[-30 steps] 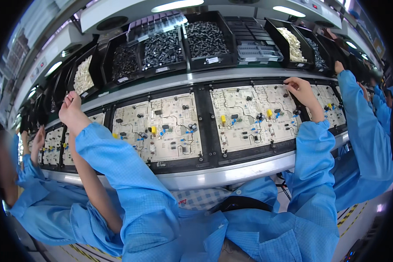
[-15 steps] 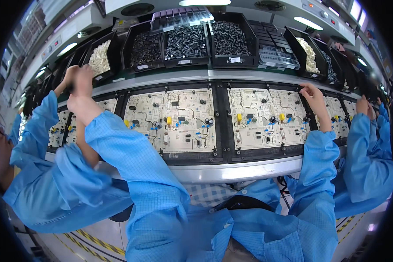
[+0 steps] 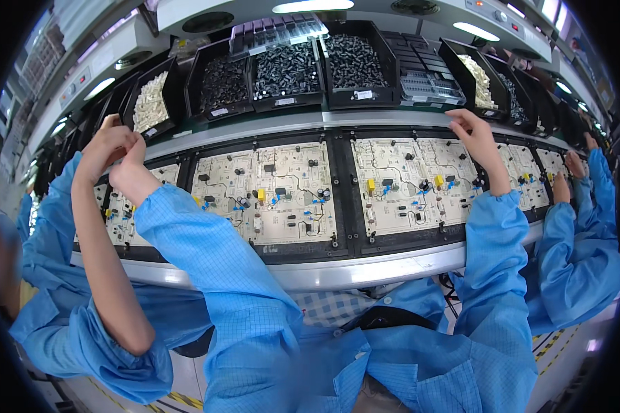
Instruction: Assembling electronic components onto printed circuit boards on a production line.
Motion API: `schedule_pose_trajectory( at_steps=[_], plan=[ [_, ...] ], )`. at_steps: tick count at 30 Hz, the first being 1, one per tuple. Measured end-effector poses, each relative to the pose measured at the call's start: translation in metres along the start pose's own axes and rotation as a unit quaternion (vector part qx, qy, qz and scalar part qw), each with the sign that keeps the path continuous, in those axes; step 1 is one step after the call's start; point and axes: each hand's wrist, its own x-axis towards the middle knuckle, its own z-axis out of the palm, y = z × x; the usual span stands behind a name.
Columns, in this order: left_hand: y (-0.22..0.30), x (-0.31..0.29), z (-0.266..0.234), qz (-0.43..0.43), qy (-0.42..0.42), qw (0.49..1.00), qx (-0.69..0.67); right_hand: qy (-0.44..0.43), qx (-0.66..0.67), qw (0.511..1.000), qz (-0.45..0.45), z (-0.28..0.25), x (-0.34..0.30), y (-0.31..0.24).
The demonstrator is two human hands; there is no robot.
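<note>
My left hand (image 3: 133, 177) is at the left, beside the bin of white parts (image 3: 151, 102). Its fingers are curled closed, and a co-worker's bare hand (image 3: 103, 153) overlaps them, so anything between them is hidden. My right hand (image 3: 478, 141) hovers above the far right corner of a populated circuit board panel (image 3: 408, 162), its fingers loosely bent and apart, nothing visible in them. A second circuit board panel (image 3: 293, 182) lies left of it. Both panels sit in black frames (image 3: 344, 193) and carry yellow, blue and black components.
Black bins of small dark parts (image 3: 287, 69) line the back, with a clear compartment tray (image 3: 275, 34) on top. Stacked trays (image 3: 427, 86) and another bin of white parts (image 3: 477, 82) stand farther right. A metal rail (image 3: 351, 267) runs along the front. Co-workers in blue sit on both sides.
My right hand has risen and shifted left, away from the board. My left hand has lowered slightly. The left co-worker's forearm now crosses in front, its hand over mine. The view has shifted slightly.
</note>
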Motion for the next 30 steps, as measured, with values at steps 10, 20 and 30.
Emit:
schedule_pose_trajectory(
  at_steps=[10,20,30],
  plan=[
    [-0.011,0.024,0.076,0.028,0.565,0.092,-0.819,-0.028,-0.035,0.988,-0.149,0.033,0.042,-0.065],
    [0.06,0.025,0.058,0.064,0.569,0.121,-0.811,-0.202,-0.194,0.904,-0.324,0.164,0.179,-0.172],
    [0.073,0.035,0.061,0.088,0.547,0.1,-0.826,-0.256,-0.217,0.883,-0.327,0.173,0.203,-0.176]
  ],
)
